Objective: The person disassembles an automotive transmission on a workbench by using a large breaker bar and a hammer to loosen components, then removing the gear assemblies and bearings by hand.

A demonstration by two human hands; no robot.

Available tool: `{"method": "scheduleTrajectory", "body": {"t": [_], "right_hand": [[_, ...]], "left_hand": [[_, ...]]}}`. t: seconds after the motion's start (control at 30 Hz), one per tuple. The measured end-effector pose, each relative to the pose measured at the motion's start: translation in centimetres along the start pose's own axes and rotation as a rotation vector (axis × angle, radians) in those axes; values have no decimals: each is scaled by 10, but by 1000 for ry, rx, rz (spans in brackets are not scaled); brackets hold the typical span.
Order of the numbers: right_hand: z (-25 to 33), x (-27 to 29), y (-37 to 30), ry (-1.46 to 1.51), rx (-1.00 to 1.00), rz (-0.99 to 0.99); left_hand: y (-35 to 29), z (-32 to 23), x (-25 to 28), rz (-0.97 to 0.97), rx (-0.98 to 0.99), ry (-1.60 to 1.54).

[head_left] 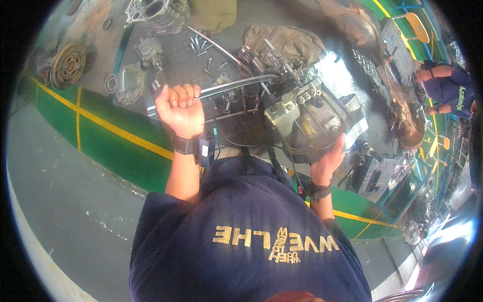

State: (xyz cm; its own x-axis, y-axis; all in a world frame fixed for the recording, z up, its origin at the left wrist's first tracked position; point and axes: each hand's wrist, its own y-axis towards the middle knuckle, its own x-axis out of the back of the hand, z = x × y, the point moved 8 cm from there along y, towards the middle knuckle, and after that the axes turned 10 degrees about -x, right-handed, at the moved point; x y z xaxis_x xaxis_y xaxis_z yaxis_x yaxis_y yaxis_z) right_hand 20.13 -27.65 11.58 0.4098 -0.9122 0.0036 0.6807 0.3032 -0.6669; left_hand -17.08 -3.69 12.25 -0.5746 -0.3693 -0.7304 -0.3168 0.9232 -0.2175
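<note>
My left hand (180,108) is closed in a fist round a long metal bar (226,86) whose far end bends over beside the gearbox parts. With its thumb up along the near right side, my right hand (327,161) grips a grey cast gearbox housing (314,123); its fingers are mostly hidden under the casting. Gear shafts (261,60) stand just beyond the housing, close to the bent end of the bar. More shafts and gears (229,100) lie below the bar, between my hands.
Several bolts (201,45), a thin rod (216,45) and a brown cloth (287,43) lie on the dark worktop. Castings (131,83) and a round disc (69,65) are at left, a large open housing (153,15) at the back. Another person (450,90) works at far right.
</note>
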Motion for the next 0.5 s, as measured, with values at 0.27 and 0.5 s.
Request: {"method": "scheduleTrajectory", "body": {"t": [0.27, 0.5], "right_hand": [[-3, 11, 7, -61, 111, -78], [3, 3, 3, -55, 72, -65]], "left_hand": [[-1, 1, 0, 46, 0, -1], [4, 5, -21, 82, -15, -51]]}}
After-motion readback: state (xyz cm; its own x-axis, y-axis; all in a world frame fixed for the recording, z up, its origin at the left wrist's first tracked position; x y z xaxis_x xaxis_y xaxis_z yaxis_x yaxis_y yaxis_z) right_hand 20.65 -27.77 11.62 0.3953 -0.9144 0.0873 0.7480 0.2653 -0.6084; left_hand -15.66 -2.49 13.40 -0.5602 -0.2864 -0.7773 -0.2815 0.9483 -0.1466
